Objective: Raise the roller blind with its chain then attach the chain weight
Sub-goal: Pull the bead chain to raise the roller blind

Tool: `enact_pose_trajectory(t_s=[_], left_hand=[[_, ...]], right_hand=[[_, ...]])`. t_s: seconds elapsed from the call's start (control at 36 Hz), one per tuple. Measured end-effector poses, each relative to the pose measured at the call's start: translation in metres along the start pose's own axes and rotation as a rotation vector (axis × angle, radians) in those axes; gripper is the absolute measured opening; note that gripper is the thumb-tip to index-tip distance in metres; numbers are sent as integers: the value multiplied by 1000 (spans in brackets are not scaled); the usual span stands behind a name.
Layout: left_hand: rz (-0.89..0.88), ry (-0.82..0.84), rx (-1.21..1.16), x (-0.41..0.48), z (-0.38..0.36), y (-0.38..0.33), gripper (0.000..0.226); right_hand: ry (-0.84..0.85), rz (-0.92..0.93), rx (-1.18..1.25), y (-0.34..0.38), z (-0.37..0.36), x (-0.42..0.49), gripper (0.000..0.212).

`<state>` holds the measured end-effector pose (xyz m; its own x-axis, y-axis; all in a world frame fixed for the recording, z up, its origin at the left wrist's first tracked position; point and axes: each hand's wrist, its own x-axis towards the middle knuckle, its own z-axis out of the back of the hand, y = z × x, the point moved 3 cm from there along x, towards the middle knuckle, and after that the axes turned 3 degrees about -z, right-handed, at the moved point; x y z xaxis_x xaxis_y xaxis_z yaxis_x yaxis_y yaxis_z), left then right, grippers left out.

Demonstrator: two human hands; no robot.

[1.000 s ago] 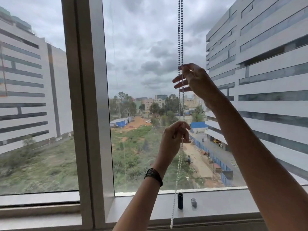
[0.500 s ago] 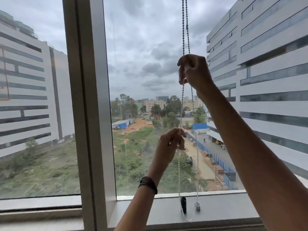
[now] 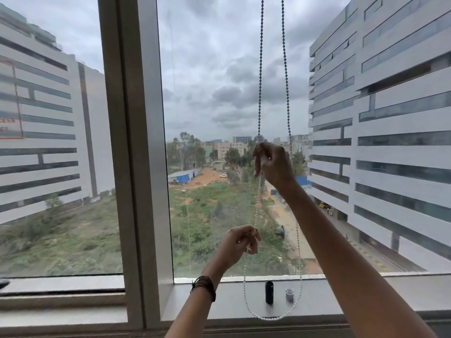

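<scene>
The window (image 3: 219, 93) fills the view, its thick upright frame (image 3: 136, 154) left of centre and the glass fully uncovered as far up as the view reaches. Below runs the pale sill (image 3: 366, 296). The bead chain (image 3: 260, 69) hangs in two strands in front of the right pane and loops at the sill's front edge. The right hand (image 3: 273, 164) is raised and closed around the left strand; the other strand passes just beside it, seemingly free, though the wrist hides part of it. Lower down, the left hand (image 3: 240, 242), a dark band (image 3: 205, 286) at its wrist, pinches the same left strand. The black chain weight (image 3: 269, 292) stands upright on the sill inside the loop, well below both hands, beside a small grey cap (image 3: 289, 294).
</scene>
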<state>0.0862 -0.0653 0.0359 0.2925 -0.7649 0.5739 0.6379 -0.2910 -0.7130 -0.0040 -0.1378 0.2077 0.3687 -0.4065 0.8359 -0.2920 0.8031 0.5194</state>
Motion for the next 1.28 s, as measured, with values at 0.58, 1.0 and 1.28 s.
enact_pose_trajectory(t_s=[0.58,1.0,1.28], left_hand=[[-183,-179,-164,110,79,-170,33],[-305,-380,147,134,82,-190,20],[-200,-282,279,133,86,-172,21]], right_hand=[[146,-17,-78,-25,-1,-21,31],[86,35,-140,-26,-11,-23,29],[105,-12,-148,-31,-27,-40,31]])
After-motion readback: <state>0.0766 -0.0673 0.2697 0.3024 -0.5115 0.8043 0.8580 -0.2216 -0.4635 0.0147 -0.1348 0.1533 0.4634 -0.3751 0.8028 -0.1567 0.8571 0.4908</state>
